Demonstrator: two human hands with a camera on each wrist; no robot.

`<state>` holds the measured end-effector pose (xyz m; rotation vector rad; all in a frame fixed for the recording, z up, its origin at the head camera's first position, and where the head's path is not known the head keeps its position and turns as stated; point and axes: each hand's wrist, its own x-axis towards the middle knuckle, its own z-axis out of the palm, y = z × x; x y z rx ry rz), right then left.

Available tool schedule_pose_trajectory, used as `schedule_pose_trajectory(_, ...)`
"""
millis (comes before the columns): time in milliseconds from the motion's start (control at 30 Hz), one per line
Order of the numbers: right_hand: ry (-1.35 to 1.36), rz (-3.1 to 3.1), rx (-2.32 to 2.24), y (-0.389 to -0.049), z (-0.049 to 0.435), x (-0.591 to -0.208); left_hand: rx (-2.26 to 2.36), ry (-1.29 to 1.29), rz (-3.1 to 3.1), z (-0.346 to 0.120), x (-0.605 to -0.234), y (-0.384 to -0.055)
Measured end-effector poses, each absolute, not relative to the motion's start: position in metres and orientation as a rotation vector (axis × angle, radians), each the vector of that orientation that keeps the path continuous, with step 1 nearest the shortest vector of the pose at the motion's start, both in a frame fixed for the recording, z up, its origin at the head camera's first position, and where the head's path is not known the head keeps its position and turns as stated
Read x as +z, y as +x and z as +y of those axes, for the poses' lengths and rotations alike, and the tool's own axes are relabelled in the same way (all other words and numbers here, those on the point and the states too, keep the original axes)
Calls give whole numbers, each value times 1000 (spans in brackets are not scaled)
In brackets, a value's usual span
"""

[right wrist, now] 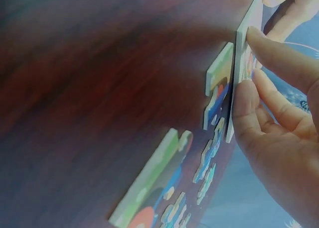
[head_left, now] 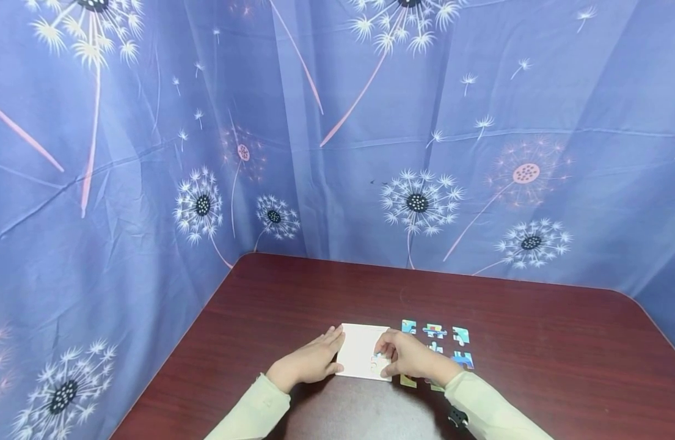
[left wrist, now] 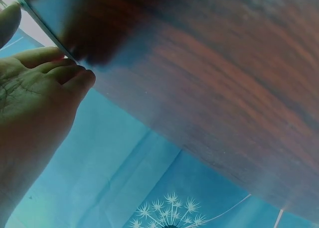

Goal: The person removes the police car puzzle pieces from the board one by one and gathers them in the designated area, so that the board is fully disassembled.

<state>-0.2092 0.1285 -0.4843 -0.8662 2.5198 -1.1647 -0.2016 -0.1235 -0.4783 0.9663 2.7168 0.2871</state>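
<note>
A white rectangular puzzle board (head_left: 355, 347) lies flat on the table in the head view. At its left edge rests my left hand (head_left: 306, 362), fingers extended near the far corner and thumb at the near corner. My right hand (head_left: 416, 355) pinches a jigsaw piece (head_left: 377, 365) between thumb and fingers, low over the board's near right corner. In the right wrist view the fingers (right wrist: 276, 96) partly cover this piece. To the right of the board lie several loose jigsaw pieces (head_left: 461, 335), some hidden beneath the right hand and forearm.
The dark red wooden table (head_left: 535, 342) has rounded far corners. Blue curtains (head_left: 337, 183) with dandelion prints hang behind it and along its left side. A dark band (head_left: 458, 417) is on the right wrist over a pale sleeve (head_left: 488, 406).
</note>
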Motion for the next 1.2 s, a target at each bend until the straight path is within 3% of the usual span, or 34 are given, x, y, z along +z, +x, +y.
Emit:
schedule_pose_trajectory(800, -777, 2360, -1479, -204, 126, -483, 337, 1009, 2717, -126, -475, -197)
schedule_pose_trajectory(1200, -783, 2372, -1474, -208, 155, -473, 330, 1025, 2715, -125, -478, -199)
